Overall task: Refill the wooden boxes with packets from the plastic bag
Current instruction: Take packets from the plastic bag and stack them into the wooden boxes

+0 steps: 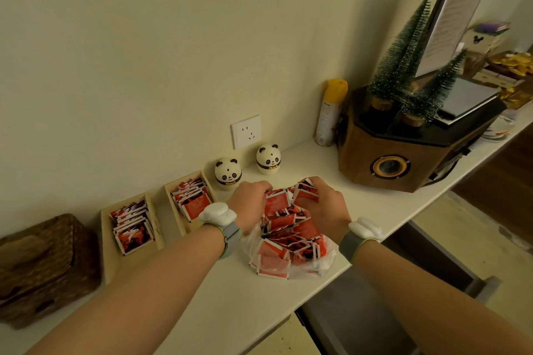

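A clear plastic bag lies on the white shelf, spilling a heap of red packets. My left hand and my right hand press in on the far end of the heap from either side, fingers curled around a bunch of packets. To the left stand two wooden boxes. The nearer box holds a row of red packets standing on edge. The farther left box holds a similar row.
Two panda figurines stand by the wall behind the boxes, below a socket. A wooden speaker with small trees on top and a spray can are at the right. A woven basket sits far left.
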Demonstrator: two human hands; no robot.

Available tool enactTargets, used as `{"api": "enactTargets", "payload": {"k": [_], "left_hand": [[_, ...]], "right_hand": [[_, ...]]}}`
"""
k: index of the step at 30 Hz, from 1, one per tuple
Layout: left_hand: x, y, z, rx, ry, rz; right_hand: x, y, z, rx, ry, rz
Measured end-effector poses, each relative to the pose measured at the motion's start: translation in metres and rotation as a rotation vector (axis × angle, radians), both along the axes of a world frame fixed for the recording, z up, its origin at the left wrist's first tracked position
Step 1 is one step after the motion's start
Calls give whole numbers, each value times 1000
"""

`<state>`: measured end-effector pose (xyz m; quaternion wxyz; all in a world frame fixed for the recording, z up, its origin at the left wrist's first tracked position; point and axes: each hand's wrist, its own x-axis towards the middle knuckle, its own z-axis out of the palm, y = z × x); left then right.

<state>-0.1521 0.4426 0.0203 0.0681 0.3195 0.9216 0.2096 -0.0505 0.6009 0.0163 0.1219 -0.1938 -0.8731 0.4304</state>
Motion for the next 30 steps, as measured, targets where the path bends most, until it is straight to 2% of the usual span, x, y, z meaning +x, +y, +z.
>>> {"api": "enactTargets", "payload": {"k": [8,14,22,26,30], "left_hand": [[-2,-30,17,71,-7,83],[5,-62,27,155,-39,102],[23,-127,38,265,-90,178],[28,-171,26,248,-124,274],[46,-216,18,322,-207,326]], "right_hand": [[-7,-20,13,-256,100,-15],[-15,-52,13,-505,89,120],[-24,-119,4,-654,14,236],[-21,-159,2,-639,-39,355],[-19,-204,-14,-722,-44,500]]}}
